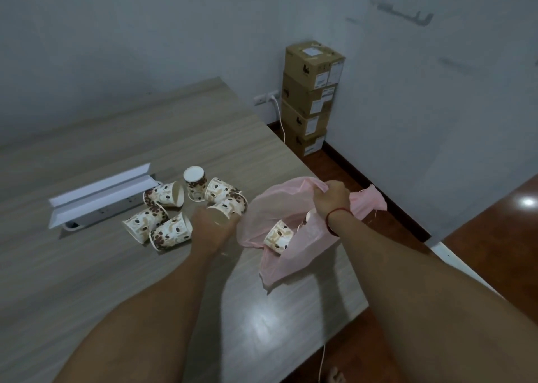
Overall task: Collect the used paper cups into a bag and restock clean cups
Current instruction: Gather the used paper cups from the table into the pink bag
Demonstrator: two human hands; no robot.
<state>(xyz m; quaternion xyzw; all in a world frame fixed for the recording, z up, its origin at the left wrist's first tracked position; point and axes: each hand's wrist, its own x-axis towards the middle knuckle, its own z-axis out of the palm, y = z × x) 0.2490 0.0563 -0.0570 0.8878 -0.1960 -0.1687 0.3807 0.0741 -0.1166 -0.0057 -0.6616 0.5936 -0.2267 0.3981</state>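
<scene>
Several used paper cups [163, 196] with a brown bean print lie tipped over in a cluster on the wooden table [116, 266]; one cup [195, 183] stands upside down. A thin pink plastic bag [291, 254] lies open at the table's right edge, with a cup [278, 235] inside it. My right hand [332, 197] grips the bag's upper rim and holds it open. My left hand [211, 228], blurred by motion, is closed around a cup [230, 208] at the right side of the cluster, beside the bag's mouth.
An open white cable box [102, 199] is set into the table, left of the cups. Stacked cardboard boxes [311, 97] stand in the wall corner beyond the table. A white cable [281, 120] runs from a wall socket. A second wooden surface [495, 237] is at right.
</scene>
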